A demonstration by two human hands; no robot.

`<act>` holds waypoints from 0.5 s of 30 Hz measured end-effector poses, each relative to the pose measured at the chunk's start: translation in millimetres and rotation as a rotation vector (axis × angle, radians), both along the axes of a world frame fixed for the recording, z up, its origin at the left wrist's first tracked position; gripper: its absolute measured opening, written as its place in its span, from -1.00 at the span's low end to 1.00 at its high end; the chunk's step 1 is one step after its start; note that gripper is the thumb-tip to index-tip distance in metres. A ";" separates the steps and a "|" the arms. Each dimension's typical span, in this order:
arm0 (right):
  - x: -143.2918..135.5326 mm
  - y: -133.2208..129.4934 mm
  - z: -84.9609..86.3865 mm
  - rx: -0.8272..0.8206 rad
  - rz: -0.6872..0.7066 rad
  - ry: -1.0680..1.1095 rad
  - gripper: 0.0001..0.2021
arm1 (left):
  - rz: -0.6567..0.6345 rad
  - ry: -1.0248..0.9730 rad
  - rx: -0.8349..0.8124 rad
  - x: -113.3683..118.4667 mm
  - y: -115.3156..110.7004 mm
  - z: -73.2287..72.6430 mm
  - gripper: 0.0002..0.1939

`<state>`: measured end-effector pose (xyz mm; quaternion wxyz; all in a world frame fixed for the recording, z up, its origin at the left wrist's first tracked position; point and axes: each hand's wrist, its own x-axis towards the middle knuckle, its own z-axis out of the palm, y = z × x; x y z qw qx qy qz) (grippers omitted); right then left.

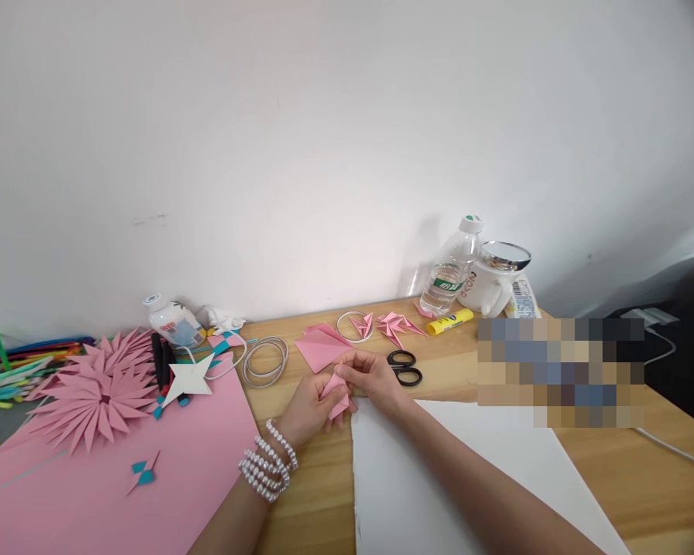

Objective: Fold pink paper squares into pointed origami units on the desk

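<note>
free: white sheet [520, 447] outside right forearm [468, 478] | obstacles beyond hands [375, 378]: scissors [405, 366], bottle [448, 274]

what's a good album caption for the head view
Left hand and right hand hold folded pink paper over a wooden table, black scissors and a yellow glue stick nearby.

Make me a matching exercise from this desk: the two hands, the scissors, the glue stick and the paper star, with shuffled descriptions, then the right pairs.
Column one
1. Left hand and right hand
2. Scissors
3. Glue stick
4. Paper star

Column two
A. Yellow, lying near the bottle
B. White, four-pointed
C. Holding a small pink paper piece
D. Black-handled

Right pairs: 1-C, 2-D, 3-A, 4-B
</note>
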<state>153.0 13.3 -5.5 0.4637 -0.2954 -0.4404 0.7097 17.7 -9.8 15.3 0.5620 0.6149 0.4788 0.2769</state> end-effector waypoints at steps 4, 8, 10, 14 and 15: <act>-0.8 1.6 -1.2 -0.020 -0.070 -0.022 -0.76 | 0.019 -0.041 -0.048 -2.9 1.3 -2.6 -0.66; -0.3 2.8 -1.7 -0.010 -0.128 -0.065 -0.78 | 0.033 -0.092 -0.131 -6.2 2.4 1.7 -0.62; -0.1 3.1 -1.7 -0.010 -0.123 -0.068 -0.79 | 0.033 -0.109 -0.160 -7.1 3.0 3.7 -0.60; -1.0 3.0 -1.8 -0.026 -0.129 -0.071 -0.78 | 0.027 -0.103 -0.149 -7.2 3.9 4.7 -0.60; -1.3 2.9 -1.9 -0.034 -0.140 -0.069 -0.78 | 0.018 -0.096 -0.136 -7.2 4.0 4.7 -0.61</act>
